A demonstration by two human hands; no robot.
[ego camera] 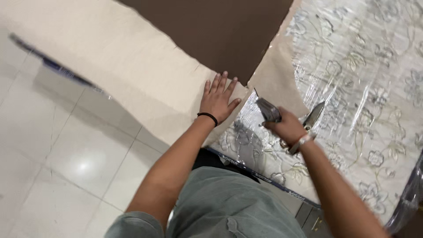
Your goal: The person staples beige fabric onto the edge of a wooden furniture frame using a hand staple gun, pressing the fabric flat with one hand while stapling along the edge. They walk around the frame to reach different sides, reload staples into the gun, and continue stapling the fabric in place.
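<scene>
Broadly, the mattress (365,110) fills 2 to 4 o'clock: floral cover under clear film, likely heavy, and slick where the film shows. Beige wrapping sheet (132,75) drapes from 10 o'clock to centre; it looks thin, floppy and tearable, best held flat near the cut edge. Left hand (217,100) at centre lies palm-down on that sheet, fingers spread. Right hand (288,128), just toward 3 o'clock, is fisted round a grey cutter (269,110), fingers curled tight; blade tip unclear.
</scene>
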